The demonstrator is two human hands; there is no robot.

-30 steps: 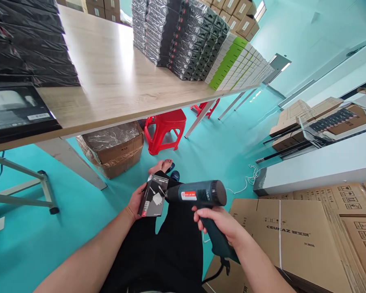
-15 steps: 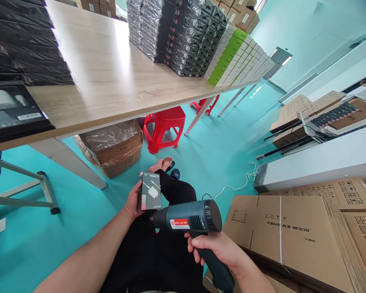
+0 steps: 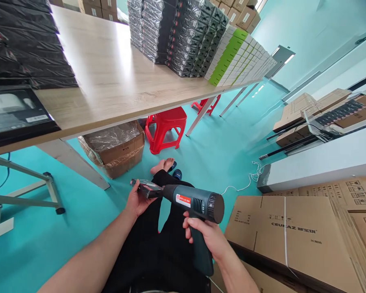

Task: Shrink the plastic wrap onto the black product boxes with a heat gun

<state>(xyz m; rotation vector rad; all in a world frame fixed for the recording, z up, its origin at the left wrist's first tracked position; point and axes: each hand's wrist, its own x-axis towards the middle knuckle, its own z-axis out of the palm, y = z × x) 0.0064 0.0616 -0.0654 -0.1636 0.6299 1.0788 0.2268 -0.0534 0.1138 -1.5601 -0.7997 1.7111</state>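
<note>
- My left hand (image 3: 137, 202) closes around a small black product box (image 3: 146, 189), tilted nearly flat.
- My right hand (image 3: 205, 235) grips the heat gun (image 3: 195, 202), nozzle touching the box.

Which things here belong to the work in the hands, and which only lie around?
In use:
- left hand holding a small black product box
- right hand gripping a dark green heat gun, nozzle at the box

Lying about:
- red plastic stool
- wrapped carton under the wooden table
- stacked black boxes
- strapped cardboard carton
</note>
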